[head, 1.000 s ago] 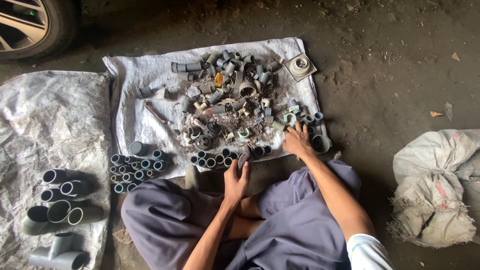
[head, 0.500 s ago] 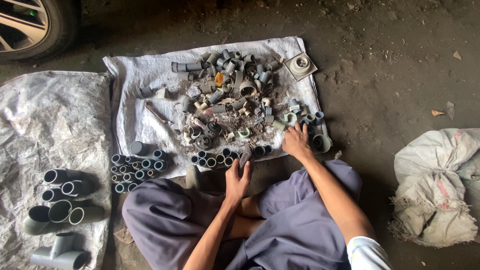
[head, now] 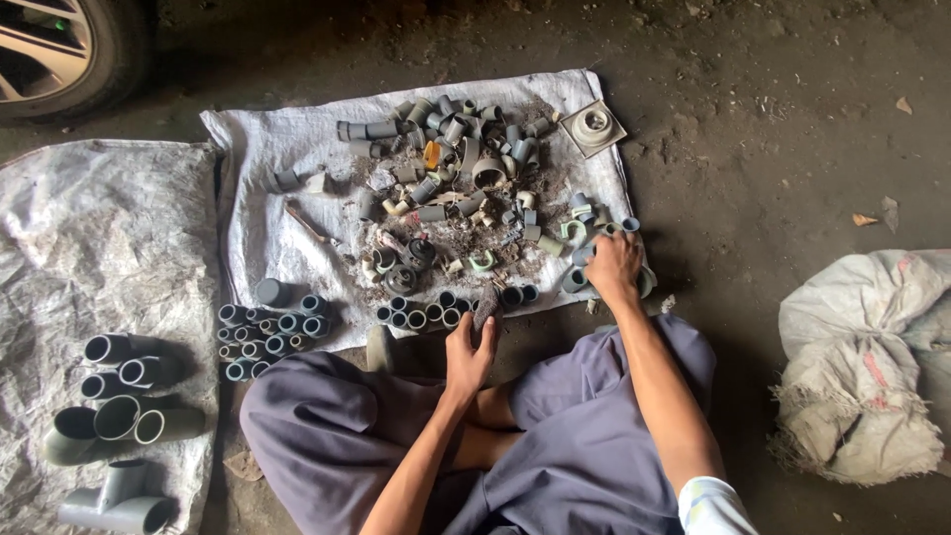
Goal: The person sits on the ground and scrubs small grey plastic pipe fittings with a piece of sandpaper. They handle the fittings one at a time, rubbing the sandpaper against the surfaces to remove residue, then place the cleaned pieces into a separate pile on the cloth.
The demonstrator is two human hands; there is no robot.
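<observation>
I sit cross-legged on the ground before a white woven sack cloth (head: 287, 149) spread flat. A heap of small grey pipe fittings (head: 456, 178) mixed with dirt lies on it. My left hand (head: 469, 347) grips a dark, dusty fitting (head: 485, 305) at the cloth's near edge, next to a row of upright grey couplings (head: 436, 309). My right hand (head: 614, 266) rests palm down on fittings at the cloth's right edge, fingers curled over them. What it holds is hidden under the hand.
Sorted grey couplings (head: 272, 327) stand grouped at the cloth's near left corner. Larger pipe elbows and tees (head: 119, 416) lie on a second sack on the left. A square drain cover (head: 592, 126) lies at the far right corner. A stuffed white sack (head: 862, 367) sits right; a car wheel (head: 59, 50) far left.
Both hands stay nearly where they were. My right hand has shifted slightly over the fittings at the right edge; my left still holds the dark fitting.
</observation>
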